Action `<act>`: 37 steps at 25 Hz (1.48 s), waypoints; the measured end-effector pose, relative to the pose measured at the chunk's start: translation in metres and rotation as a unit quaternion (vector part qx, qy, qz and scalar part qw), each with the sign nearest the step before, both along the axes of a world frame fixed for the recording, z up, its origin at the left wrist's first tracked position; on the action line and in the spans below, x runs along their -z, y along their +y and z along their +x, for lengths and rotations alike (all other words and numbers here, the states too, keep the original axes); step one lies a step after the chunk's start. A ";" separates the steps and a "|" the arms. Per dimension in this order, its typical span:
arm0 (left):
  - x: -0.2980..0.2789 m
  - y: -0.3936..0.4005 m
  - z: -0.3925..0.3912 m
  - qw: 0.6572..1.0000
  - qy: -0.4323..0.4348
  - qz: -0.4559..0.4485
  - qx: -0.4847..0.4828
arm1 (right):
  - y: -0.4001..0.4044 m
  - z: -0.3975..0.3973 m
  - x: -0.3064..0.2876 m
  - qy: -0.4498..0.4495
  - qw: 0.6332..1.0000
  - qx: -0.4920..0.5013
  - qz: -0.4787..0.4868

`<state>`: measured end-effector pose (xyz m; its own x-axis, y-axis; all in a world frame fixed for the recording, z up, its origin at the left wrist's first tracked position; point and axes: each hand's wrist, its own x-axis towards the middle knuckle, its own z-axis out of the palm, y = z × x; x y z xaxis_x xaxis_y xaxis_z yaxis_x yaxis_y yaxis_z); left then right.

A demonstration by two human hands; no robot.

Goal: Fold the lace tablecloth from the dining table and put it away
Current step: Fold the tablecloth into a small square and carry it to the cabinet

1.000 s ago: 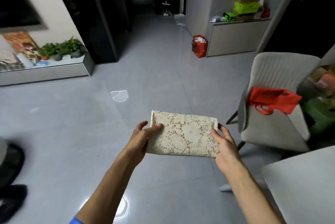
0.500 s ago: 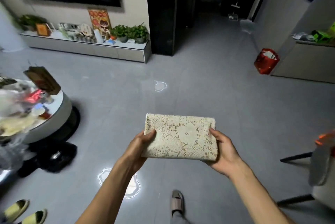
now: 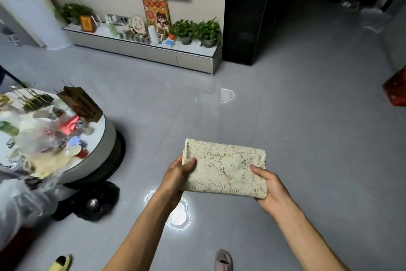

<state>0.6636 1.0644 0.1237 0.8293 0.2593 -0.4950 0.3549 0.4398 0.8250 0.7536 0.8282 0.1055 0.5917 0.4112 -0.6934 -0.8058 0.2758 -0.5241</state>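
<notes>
View has swung toward the TV unit (image 3: 175,57) (chair gone); both hands, left (image 3: 175,174) and right (image 3: 272,189), pinch the folded cloth (image 3: 226,167) — carrying, stowing pending.

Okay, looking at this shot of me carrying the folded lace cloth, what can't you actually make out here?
Head view:
- Underside of the folded lace tablecloth, and the fingers of the left hand and right hand beneath it: hidden by the cloth itself.
- Items on the round table: blurred, cut off by the left edge.
- Red object: cut off by the right edge.
- Where the cloth will be stored: not shown.
</notes>
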 end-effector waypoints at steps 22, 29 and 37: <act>0.019 0.511 0.566 0.991 0.124 -0.003 0.056 | 0.509 0.542 0.039 -0.154 0.973 -0.006 -0.173; 0.037 0.649 0.770 0.984 0.158 0.022 0.081 | 0.645 0.756 0.083 -0.114 0.980 -0.060 -0.154; 0.170 0.781 0.984 0.975 0.172 0.105 0.096 | 0.788 0.946 0.212 -0.054 0.973 0.021 -0.222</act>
